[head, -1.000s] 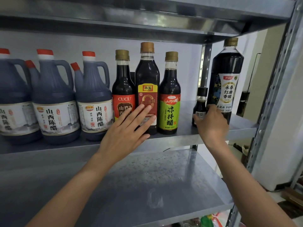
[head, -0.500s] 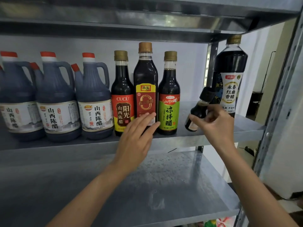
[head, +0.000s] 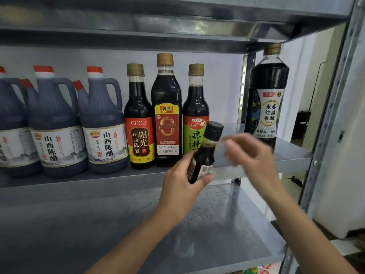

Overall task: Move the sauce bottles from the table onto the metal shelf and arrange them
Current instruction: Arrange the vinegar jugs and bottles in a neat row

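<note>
A small dark bottle [head: 206,155] with a black cap is tilted in front of the middle shelf [head: 98,184], gripped by my left hand [head: 183,186]. My right hand [head: 250,153] is blurred just right of it, fingers loosely curled, holding nothing. On the shelf stand several blue jugs [head: 102,123] with red and white caps, then a CUCU bottle [head: 139,119], a taller Danyu vinegar bottle [head: 166,111] and a green-labelled bottle [head: 194,107], partly hidden by the small bottle. A tall dark bottle [head: 268,99] stands at the far right.
The upper shelf [head: 158,38] hangs close over the bottle caps. A lower shelf [head: 197,244] lies beneath my arms. Upright metal posts [head: 333,107] frame the right side, and bare shelf surface [head: 231,131] shows between the green-labelled bottle and the tall bottle.
The small bottle passed from my right hand to my left and moved left, in front of the green-labelled bottle. My right hand let go and is pulling away.
</note>
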`<state>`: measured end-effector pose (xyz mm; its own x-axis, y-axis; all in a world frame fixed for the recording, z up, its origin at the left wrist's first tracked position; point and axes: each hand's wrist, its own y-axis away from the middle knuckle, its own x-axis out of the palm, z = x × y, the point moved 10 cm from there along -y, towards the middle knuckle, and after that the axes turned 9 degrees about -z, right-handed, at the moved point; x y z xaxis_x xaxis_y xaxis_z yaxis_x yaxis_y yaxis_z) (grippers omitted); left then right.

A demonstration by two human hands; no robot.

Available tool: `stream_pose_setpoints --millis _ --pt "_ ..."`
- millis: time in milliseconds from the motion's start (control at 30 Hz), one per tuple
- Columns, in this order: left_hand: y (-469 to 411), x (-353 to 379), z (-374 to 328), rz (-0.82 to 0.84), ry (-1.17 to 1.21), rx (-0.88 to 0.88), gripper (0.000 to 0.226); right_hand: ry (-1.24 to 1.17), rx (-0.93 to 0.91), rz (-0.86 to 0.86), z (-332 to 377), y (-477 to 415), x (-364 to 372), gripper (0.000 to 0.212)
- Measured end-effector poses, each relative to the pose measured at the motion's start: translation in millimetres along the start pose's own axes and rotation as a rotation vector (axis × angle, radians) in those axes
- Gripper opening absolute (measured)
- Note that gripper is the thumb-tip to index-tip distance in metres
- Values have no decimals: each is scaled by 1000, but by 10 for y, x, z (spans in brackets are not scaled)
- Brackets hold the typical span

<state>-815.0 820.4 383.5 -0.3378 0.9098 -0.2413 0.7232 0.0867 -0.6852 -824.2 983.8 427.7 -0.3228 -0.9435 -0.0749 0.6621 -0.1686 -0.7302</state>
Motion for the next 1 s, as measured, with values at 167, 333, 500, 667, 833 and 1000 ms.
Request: stream_pose_setpoints --millis 167,333,500,667,833,1000 --pt "-46 -121 192 -33 149 -140 46 327 65 -549 -478 -379 -821 65" --pt "-73 -114 247 -6 213 -166 45 233 308 -246 -944 -600 -593 96" --pt "-80 -94 292 16 219 -164 44 205 362 -128 -982 -562 -603 93" --pt "-77 -89 309 1 234 -172 45 218 353 -4 -933 -495 -582 89" --pt "-68 -88 300 -3 260 -180 46 140 371 40 -968 -476 -461 88" --pt "-37 -63 296 36 255 -182 45 106 370 130 -958 -414 -232 89"
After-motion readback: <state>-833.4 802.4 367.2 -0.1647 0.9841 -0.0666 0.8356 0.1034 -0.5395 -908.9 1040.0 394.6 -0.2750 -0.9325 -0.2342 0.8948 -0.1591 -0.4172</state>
